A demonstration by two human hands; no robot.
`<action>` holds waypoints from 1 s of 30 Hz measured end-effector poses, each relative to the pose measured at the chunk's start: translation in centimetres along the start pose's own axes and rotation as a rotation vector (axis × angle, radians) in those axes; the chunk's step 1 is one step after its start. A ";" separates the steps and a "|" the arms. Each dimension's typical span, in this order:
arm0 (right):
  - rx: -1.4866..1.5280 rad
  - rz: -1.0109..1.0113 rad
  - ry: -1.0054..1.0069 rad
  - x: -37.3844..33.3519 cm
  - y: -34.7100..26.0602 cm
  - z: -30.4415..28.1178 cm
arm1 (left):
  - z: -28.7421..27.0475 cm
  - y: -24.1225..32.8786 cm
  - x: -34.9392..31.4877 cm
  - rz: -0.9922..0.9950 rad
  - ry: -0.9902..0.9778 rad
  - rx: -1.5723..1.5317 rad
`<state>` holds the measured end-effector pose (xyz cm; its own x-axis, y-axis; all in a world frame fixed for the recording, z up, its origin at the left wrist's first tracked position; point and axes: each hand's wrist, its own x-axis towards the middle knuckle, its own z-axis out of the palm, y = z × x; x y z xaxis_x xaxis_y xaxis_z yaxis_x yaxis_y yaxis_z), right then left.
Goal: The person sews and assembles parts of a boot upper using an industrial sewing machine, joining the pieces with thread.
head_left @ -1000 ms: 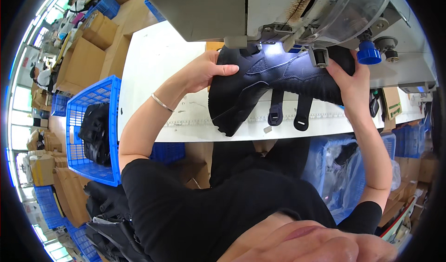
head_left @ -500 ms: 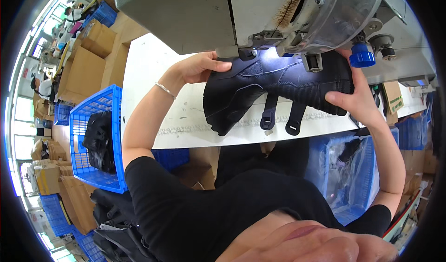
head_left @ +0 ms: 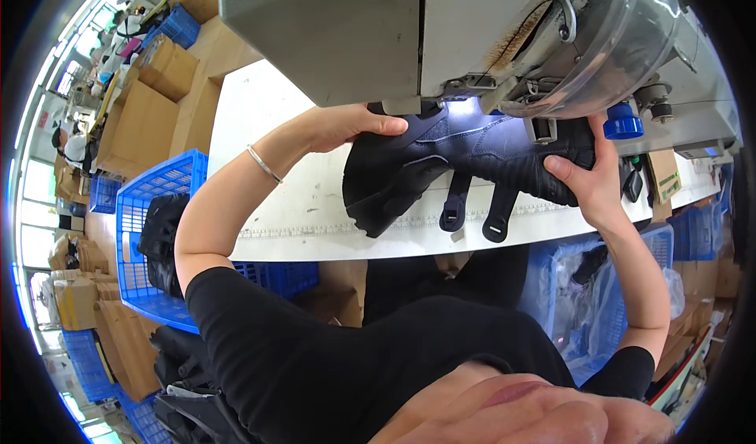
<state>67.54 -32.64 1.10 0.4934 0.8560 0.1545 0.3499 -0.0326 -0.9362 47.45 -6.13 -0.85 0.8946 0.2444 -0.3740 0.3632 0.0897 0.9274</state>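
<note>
A black padded piece (head_left: 394,172) with stitched seams lies under the head of a sewing machine (head_left: 339,42), its middle lit by the machine's lamp. Two short straps (head_left: 454,208) with slotted ends hang from its near edge over the white table (head_left: 264,184). My left hand (head_left: 354,125) grips the far left part, thumb on top and fingers mostly hidden. On the right end, my right hand (head_left: 587,172) is closed round the piece with its thumb pressed on the near side. The machine covers the far edge of the piece and the needle's spot.
A blue crate (head_left: 161,302) with black items stands left of the table. At the right is a plastic-lined blue crate (head_left: 575,310). A clear guard (head_left: 606,58) and a blue knob (head_left: 623,121) hang over my right hand. Cardboard boxes (head_left: 142,121) stand at the far left.
Both hands keep their hold on the black padded piece. In the picture the machine, table edge and piece sit slightly lower, and my left elbow has moved outward to the left.
</note>
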 end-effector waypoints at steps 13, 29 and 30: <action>0.078 -0.105 0.055 -0.7 -0.7 1.8 | -0.9 -0.4 0.6 0.136 0.140 0.287; -0.028 -0.182 0.051 -0.6 -0.5 1.3 | -2.8 -1.7 2.5 -0.005 -0.227 -0.165; -0.044 -0.189 0.062 -0.5 -0.4 1.3 | -2.7 -1.4 2.6 -0.048 -0.217 -0.150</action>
<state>66.08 -32.40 1.00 0.4631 0.8156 0.3469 0.4746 0.1024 -0.8742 48.60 -3.02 -3.09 0.9179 0.0254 -0.3959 0.3786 0.2422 0.8933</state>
